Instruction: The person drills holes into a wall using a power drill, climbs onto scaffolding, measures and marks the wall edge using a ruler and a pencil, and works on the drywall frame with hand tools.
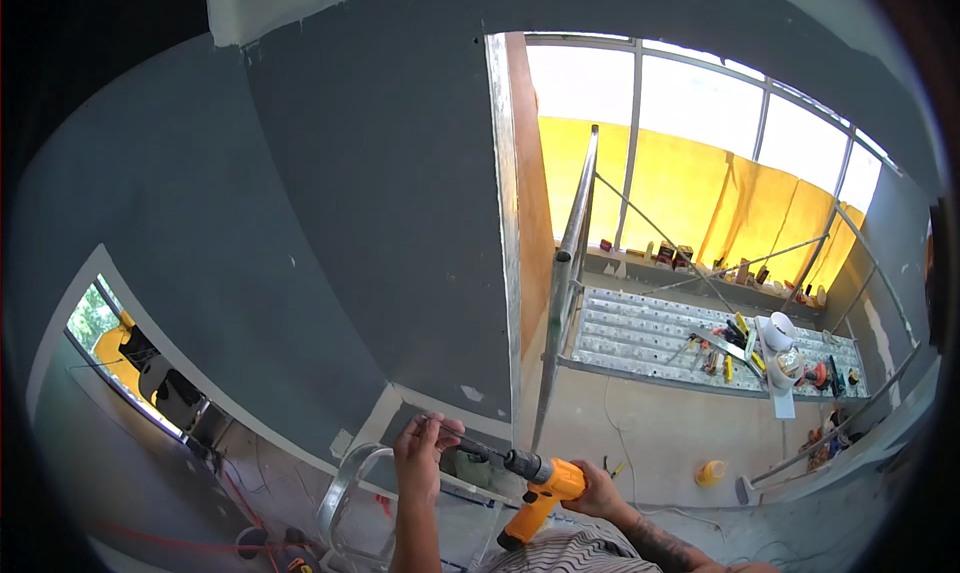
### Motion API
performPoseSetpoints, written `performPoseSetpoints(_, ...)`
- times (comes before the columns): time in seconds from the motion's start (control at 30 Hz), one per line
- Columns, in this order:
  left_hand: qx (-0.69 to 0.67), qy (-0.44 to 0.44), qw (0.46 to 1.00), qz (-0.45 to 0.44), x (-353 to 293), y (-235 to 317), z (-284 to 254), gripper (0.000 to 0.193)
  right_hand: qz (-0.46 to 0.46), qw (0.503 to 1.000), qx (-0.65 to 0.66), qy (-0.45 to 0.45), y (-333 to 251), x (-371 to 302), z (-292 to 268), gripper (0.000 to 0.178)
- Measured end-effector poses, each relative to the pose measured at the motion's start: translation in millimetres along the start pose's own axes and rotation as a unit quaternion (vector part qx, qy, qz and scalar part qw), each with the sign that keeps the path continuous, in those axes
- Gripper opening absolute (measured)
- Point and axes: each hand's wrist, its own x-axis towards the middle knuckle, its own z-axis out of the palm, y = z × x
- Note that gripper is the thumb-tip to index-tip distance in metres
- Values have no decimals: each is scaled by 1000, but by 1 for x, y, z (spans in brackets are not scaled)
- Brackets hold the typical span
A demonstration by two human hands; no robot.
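My right hand (600, 490) is wrapped round the back of an orange and black cordless drill (543, 498), held in front of my striped shirt. From its black chuck a long thin dark bit (470, 440) points left and slightly up. The fingers of my left hand (424, 451) are pinched at the far end of that bit; whether a screw sits there too is too small to tell. Both hands are near the bottom of a grey wall (390, 223), beside its pale lower edge.
A scaffold's metal platform (640, 323) stands at the right, with hand tools (728, 345) and white containers on it. Its upright pole (560, 303) rises close to the wall's edge. A shiny curved metal rail (340, 488) is left of my left forearm. A yellow cup (711, 472) stands on the floor.
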Motion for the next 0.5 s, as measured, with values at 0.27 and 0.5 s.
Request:
performPoseSetpoints(0.27,8,11,1000,-17,0,-3,-9,26,8,1000,16,-9,5,6,2,65)
performPoseSetpoints(0.5,502,-90,820,260,-60,-2,26,72,-7,997,7,80,-41,44,2,64)
